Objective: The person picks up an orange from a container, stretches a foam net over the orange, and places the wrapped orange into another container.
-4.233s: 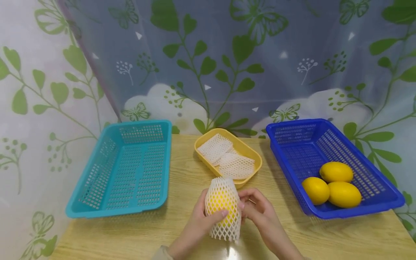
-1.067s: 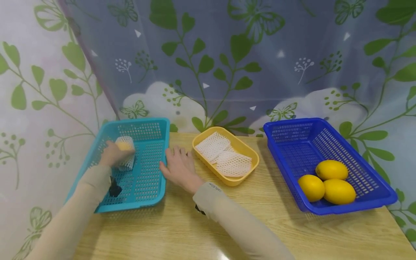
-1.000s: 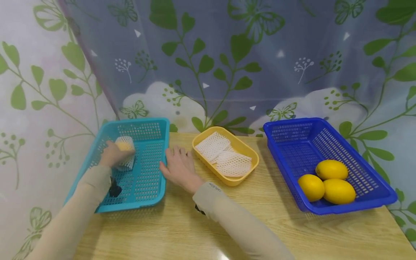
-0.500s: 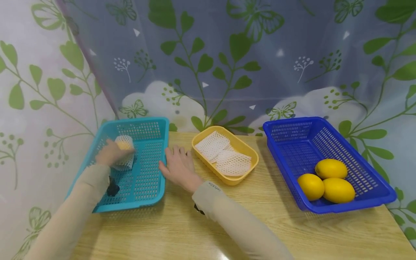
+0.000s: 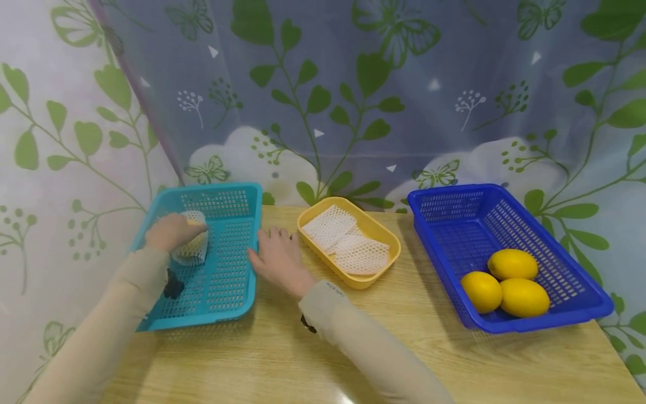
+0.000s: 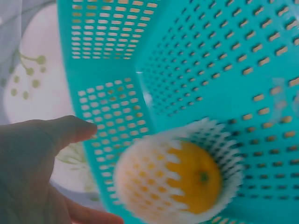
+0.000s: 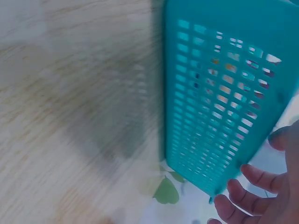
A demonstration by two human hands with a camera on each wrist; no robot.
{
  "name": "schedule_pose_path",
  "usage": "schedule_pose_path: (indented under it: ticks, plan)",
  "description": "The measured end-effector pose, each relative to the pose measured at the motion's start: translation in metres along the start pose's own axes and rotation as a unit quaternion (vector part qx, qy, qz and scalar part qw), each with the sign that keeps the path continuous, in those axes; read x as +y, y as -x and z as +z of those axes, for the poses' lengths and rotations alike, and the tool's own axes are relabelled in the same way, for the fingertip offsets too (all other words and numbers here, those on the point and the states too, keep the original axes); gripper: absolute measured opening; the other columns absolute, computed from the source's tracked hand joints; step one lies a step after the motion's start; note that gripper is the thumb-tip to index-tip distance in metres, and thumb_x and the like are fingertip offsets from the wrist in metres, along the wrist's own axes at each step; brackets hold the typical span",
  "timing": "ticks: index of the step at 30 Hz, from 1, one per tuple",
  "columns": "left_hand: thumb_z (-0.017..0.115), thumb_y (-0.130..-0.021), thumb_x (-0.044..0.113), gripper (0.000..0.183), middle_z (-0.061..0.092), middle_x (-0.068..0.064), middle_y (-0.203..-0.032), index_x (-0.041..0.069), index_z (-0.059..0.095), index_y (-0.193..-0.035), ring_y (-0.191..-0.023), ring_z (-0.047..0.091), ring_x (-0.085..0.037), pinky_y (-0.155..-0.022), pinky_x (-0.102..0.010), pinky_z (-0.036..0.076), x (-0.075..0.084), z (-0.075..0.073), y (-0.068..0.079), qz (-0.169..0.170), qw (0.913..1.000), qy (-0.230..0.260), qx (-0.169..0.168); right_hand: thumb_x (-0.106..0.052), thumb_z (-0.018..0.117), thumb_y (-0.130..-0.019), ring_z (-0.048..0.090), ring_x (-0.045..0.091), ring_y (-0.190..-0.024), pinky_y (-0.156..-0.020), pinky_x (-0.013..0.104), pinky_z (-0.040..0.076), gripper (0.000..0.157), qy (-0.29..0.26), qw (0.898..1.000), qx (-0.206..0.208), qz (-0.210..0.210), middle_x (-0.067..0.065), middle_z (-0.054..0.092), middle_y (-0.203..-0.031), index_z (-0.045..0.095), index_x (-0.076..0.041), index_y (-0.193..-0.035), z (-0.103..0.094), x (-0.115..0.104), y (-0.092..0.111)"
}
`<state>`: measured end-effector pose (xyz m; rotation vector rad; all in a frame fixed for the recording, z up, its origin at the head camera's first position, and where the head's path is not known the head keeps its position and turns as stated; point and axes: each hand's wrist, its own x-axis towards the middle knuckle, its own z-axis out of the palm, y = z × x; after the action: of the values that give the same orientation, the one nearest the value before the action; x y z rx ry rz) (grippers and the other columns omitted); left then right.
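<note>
In the turquoise basket (image 5: 217,318) lies a yellow oval fruit in a white foam net (image 6: 149,182); its bare end with a dark spot (image 6: 204,176) faces out of the net. My left hand (image 5: 171,231) hovers just above and beside this fruit. Its thumb and finger are spread apart and off the net in the left wrist view. At the basket's right rim, my right hand (image 5: 277,259) rests with fingers extended, fingertips near the outer wall in the right wrist view.
A small yellow tray (image 5: 360,281) between the baskets holds white foam nets (image 5: 360,254). To the right, a blue basket (image 5: 439,255) holds three yellow oval fruits (image 5: 525,297). All stand on a wooden table (image 5: 282,359) before a leaf-patterned curtain (image 5: 343,33).
The fruit, earlier held in both hands at the table's front, now lies in the turquoise basket. My left hand has just loosened from it and drawn slightly up. My right hand stays at the rim.
</note>
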<state>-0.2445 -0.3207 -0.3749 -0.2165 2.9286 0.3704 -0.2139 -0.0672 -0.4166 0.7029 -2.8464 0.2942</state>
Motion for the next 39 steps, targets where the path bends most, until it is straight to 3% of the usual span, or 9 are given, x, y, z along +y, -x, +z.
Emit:
schedule_pose_path:
  ticks: [6,10,13,20,27,33,39]
  plan:
    - [0.032,-0.079,0.08,0.113,0.04,-0.046,-0.121,-0.022,0.033,-0.127,-0.106,0.044,-0.059,-0.079,-0.066,0.042,0.022,-0.012,0.01,-0.005,0.9999,-0.005,0.01,-0.048,0.042,-0.095,0.053,0.02,-0.094,-0.08,0.039,0.041,0.038,-0.071,0.997,-0.007,0.027,0.002,0.057,-0.105,0.053,-0.016,-0.113,-0.02,0.007,0.0]
    - [0.023,-0.078,0.083,0.119,0.029,-0.046,-0.131,-0.018,0.017,-0.138,-0.112,0.036,-0.063,-0.084,-0.07,0.035,0.043,-0.02,0.019,0.002,0.9999,-0.012,0.012,-0.044,0.043,-0.095,0.054,0.019,-0.09,-0.074,0.037,0.041,0.033,-0.092,0.995,-0.005,0.03,0.001,0.057,-0.1,0.053,-0.016,-0.108,-0.033,0.016,0.002]
    - [0.023,-0.079,0.082,0.115,0.024,-0.045,-0.135,-0.013,0.008,-0.143,-0.113,0.033,-0.064,-0.087,-0.072,0.031,0.062,-0.022,0.03,0.01,0.9995,-0.015,0.024,-0.043,0.045,-0.094,0.056,0.02,-0.085,-0.07,0.036,0.04,0.031,-0.104,0.994,0.002,0.035,0.0,0.058,-0.097,0.055,-0.015,-0.105,-0.043,0.023,0.005]
    - [0.034,-0.09,0.064,0.094,0.035,-0.041,-0.134,-0.011,0.015,-0.143,-0.11,0.043,-0.058,-0.085,-0.064,0.04,0.107,-0.016,0.055,0.073,0.994,-0.049,0.065,-0.039,0.049,-0.092,0.057,0.019,-0.071,-0.064,0.035,0.044,0.028,-0.111,0.993,0.03,0.036,0.001,0.06,-0.088,0.058,-0.013,-0.1,-0.059,0.039,0.012]
    - [0.04,-0.091,0.059,0.083,0.041,-0.036,-0.132,-0.002,0.024,-0.144,-0.113,0.041,-0.058,-0.081,-0.065,0.042,0.14,-0.013,0.07,0.088,0.9911,-0.051,0.087,-0.038,0.05,-0.092,0.05,0.014,-0.062,-0.061,0.033,0.042,0.026,-0.109,0.993,0.043,0.03,-0.003,0.054,-0.075,0.058,-0.014,-0.096,-0.081,0.049,0.026]
    - [0.039,-0.091,0.059,0.078,0.045,-0.028,-0.131,0.004,0.026,-0.145,-0.112,0.047,-0.051,-0.076,-0.06,0.046,0.164,-0.012,0.079,0.093,0.9905,-0.064,0.079,-0.038,0.05,-0.092,0.049,0.015,-0.065,-0.064,0.035,0.042,0.026,-0.098,0.993,0.051,0.032,-0.001,0.056,-0.082,0.059,-0.014,-0.097,-0.1,0.064,0.037]
    - [0.04,-0.091,0.059,0.073,0.053,-0.023,-0.124,0.007,0.032,-0.141,-0.105,0.052,-0.046,-0.07,-0.056,0.049,0.186,-0.006,0.085,0.111,0.9876,-0.067,0.089,-0.038,0.052,-0.092,0.049,0.015,-0.065,-0.057,0.029,0.041,0.026,-0.125,0.989,0.058,0.045,0.001,0.055,-0.081,0.058,-0.013,-0.096,-0.114,0.088,0.051]
